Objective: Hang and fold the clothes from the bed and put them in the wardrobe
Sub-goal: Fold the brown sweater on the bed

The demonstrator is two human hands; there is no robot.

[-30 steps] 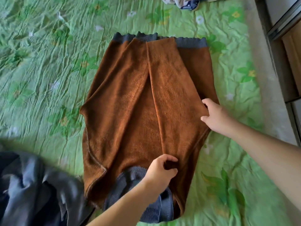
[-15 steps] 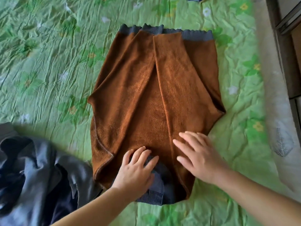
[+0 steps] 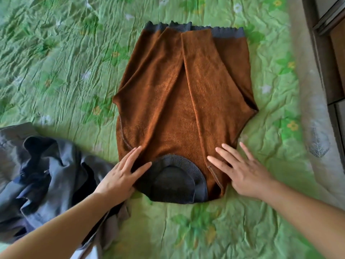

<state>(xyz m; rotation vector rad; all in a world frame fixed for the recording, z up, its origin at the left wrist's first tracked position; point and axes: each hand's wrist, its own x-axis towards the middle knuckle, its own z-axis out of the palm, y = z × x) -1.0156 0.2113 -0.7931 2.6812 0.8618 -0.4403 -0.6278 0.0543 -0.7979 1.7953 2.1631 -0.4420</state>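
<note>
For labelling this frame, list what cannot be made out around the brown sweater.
Head view: underside of the brown sweater, against the green sheet.
Head view: grey garment, crumpled, cut by left edge; type unclear.
Head view: dark furniture, cut by right edge.
Head view: fabric beneath left hand and right hand.

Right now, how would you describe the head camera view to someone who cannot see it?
A left hand and right hand press flat on a brown sweater, sleeves folded in, on a green floral bedsheet. A crumpled grey garment lies left of it.
</note>
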